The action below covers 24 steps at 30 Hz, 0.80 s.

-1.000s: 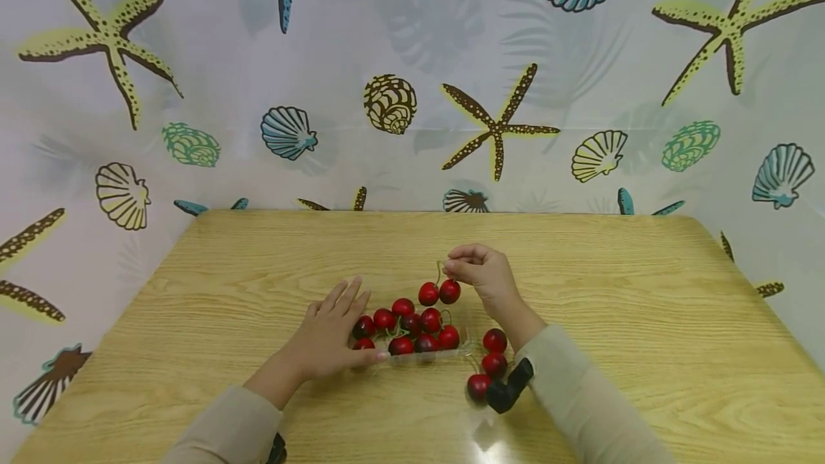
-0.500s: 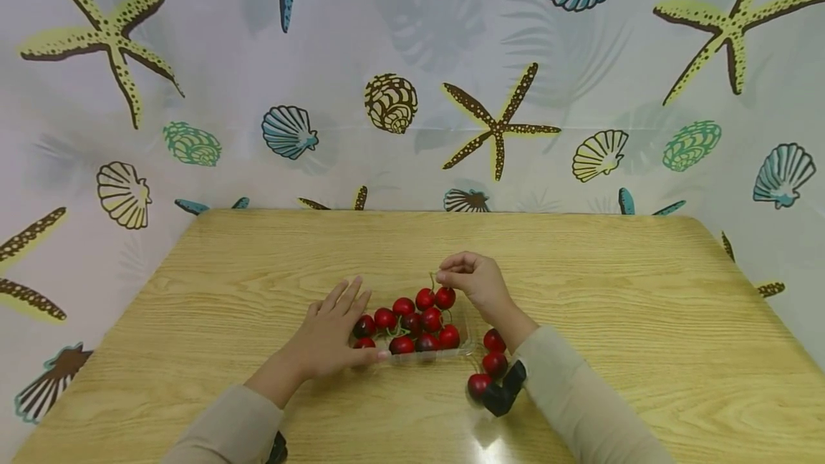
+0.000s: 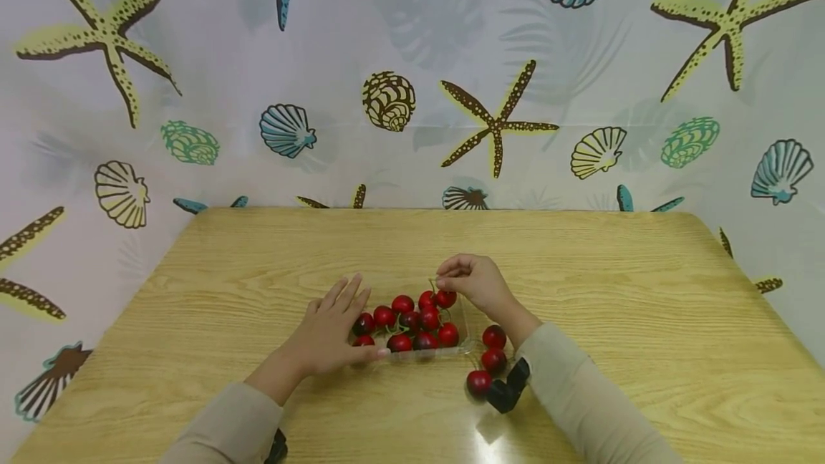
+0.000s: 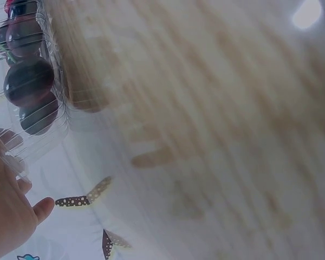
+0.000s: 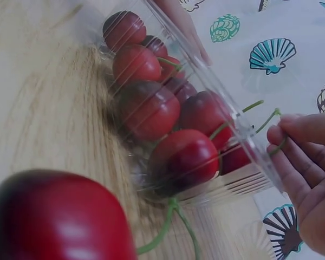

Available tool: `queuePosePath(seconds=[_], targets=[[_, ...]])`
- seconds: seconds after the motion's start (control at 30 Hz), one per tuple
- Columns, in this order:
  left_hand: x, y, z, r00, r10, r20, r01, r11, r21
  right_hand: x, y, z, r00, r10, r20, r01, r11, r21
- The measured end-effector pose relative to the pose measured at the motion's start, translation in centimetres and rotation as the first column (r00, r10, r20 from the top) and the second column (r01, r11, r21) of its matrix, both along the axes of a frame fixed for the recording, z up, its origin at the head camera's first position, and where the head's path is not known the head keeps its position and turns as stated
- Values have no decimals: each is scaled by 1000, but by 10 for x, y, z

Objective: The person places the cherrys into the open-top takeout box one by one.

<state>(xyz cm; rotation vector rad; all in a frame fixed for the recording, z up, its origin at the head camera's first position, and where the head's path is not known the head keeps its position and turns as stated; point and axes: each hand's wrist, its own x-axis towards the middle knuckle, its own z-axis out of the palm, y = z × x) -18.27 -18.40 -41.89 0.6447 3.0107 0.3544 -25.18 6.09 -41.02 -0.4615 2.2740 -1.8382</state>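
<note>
A clear plastic container filled with red cherries stands on the table. My left hand spreads its fingers along the container's left end, the thumb at its near edge. Over the far right corner, my right hand pinches the green stem of a cherry pair between thumb and fingertips. Those paired cherries sit low among the others. In the right wrist view, the container's clear wall partly covers the fruit.
Several cherries lie on the wooden table right of the container, by my right sleeve; one loose cherry looms large in the right wrist view. A shell-and-starfish patterned cloth hangs behind and at both sides.
My right hand has come down and slightly left, lowering the cherry pair from above the container's far edge into its far right corner. The left hand has stayed in place.
</note>
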Motion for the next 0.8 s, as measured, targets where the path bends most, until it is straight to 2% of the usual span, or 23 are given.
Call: queuePosePath(seconds=[0.4,0.8], targets=[[-2,1,-1,1000,7,19,-7,1000,-15,1,5,4,995,98,3,-98,993,70],[-1,1,1,1000,2,9,-2,1000,-9,5,9,8,992,123,22,-124,991,54]])
